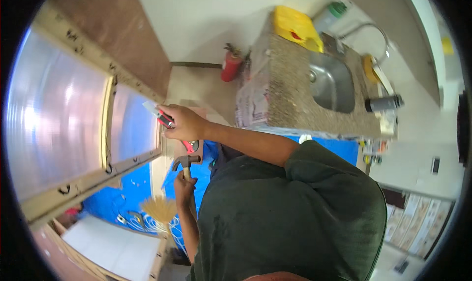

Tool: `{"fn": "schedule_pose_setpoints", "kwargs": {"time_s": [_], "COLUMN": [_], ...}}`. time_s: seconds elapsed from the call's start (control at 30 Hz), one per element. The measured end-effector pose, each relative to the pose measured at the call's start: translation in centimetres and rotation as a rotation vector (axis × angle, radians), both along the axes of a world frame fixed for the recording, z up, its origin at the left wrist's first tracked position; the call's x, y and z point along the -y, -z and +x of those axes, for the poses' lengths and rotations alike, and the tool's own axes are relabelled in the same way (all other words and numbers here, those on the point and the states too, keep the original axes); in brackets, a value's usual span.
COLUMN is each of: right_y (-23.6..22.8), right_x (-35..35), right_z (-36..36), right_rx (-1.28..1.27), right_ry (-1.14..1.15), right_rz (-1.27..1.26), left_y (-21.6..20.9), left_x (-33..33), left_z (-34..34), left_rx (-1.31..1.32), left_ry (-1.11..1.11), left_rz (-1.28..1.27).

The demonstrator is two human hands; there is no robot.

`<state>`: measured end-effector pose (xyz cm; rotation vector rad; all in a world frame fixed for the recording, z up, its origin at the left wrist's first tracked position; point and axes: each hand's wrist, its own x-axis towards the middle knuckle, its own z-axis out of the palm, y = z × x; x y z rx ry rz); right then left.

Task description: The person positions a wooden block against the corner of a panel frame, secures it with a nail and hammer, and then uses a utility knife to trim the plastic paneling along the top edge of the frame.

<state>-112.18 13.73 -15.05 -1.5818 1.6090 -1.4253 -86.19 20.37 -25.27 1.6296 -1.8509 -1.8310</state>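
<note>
My right hand [186, 124] is closed round a red-and-black utility knife [166, 118]. Its flat, pale blade points up and left, in front of the edge of a wooden frame [104, 128] that holds translucent ribbed sheeting [59, 113]. Whether the blade touches the frame I cannot tell. Lower down, my left hand [184, 188] grips a claw hammer [186, 164] by its wooden handle, with the dark metal head uppermost. Between the two hands, a red-and-dark object [191, 145] lies on a brownish surface, partly hidden by my right hand and the hammer.
Blue sheeting [137, 182] covers part of the floor, with a straw broom [160, 209] and pale coiled cable [150, 225] on it. A red fire extinguisher [230, 67] stands by the wall. To the right is a stone counter [290, 89] with a steel sink [334, 84] and yellow container [297, 27].
</note>
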Motion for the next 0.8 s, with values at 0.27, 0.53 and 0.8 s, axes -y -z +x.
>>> {"fn": "schedule_pose_setpoints", "kwargs": {"time_s": [0.27,0.53,0.8], "right_y": [1.7,5.0,7.6], "right_x": [-15.7,-22.5,-22.9], "right_z": [-16.9,-36.4,-41.0], "right_rx": [-0.129,-0.456,-0.599], "right_ry": [0.827,0.929,0.698], "right_rz": [0.300,0.711,0.786], "left_y": [-5.3,-3.9,-6.4], "left_x": [1.9,-3.1,-8.4], "left_z": [-14.9,-33.4,-40.7], "left_rx": [-0.228,-0.398,-0.196], "left_ry": [0.557,0.833,0.952], "left_rz": [-0.464,-0.709,-0.747]}}
